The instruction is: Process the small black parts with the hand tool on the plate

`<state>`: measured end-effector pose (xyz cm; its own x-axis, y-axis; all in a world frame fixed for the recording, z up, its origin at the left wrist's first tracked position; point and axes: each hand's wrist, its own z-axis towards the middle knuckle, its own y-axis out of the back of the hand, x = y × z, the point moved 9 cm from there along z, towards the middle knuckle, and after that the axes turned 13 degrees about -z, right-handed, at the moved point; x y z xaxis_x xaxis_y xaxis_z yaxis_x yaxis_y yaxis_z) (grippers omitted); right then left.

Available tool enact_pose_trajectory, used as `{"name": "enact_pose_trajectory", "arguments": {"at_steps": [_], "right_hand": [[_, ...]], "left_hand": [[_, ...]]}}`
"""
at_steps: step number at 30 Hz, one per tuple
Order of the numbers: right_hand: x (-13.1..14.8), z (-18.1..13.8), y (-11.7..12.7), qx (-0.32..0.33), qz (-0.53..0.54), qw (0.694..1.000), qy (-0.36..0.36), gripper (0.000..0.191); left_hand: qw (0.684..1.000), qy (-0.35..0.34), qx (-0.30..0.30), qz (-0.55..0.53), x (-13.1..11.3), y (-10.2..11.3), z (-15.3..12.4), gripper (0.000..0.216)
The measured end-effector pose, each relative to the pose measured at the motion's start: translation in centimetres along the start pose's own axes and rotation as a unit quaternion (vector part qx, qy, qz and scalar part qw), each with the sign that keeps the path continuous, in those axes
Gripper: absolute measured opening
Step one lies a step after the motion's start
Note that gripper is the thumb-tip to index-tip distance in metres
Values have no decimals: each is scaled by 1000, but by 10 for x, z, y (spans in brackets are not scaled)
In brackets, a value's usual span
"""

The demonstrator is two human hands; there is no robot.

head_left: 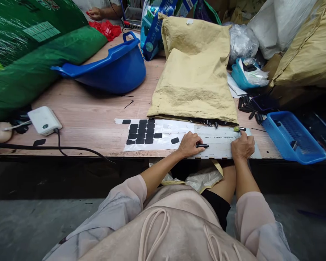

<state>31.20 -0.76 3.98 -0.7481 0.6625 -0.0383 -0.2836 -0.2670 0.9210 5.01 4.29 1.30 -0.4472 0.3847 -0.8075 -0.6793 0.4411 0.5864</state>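
Near the table's front edge, my left hand (189, 144) is closed with a small black tube-like piece (202, 145) sticking out from its fingers. To its right my right hand (242, 145) is closed, fingers pinched; what they grip is hidden. Just beyond those fingertips is a short black piece with a yellow-green end (239, 128). Both hands rest over a pale grey board (217, 149) with a slotted front edge. Left of it, a white sheet (164, 144) bears rows of black rounded stickers (142, 131). Several small dark cylinders (216, 125) lie at the opening of a tan sack (192, 90).
A blue basin (116, 69) stands at the back left beside green sacks (46, 61). At right sits a blue plastic basket (293, 134), with loose black pieces (246, 103) behind it. A white box with a cable (45, 120) is at left. Another person's hand (95, 13) shows at the far side.
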Motion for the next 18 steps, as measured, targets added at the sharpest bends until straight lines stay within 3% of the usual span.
{"name": "enact_pose_trajectory", "arguments": {"at_steps": [4, 8, 11, 15, 18], "right_hand": [[0, 0, 0, -3, -11, 1000, 0, 41], [1, 0, 0, -7, -12, 1000, 5, 41], [1, 0, 1, -8, -7, 1000, 6, 40], [2, 0, 1, 0, 3, 1000, 5, 42], [2, 0, 0, 6, 4, 1000, 2, 43]], "left_hand": [[999, -47, 19, -16, -20, -1, -27, 20], [977, -118, 160, -74, -41, -36, -91, 19], [973, -17, 225, -58, -7, -67, -122, 18], [953, 202, 227, -15, 66, -86, -135, 28], [938, 233, 254, 16, 78, -88, -137, 39]]}}
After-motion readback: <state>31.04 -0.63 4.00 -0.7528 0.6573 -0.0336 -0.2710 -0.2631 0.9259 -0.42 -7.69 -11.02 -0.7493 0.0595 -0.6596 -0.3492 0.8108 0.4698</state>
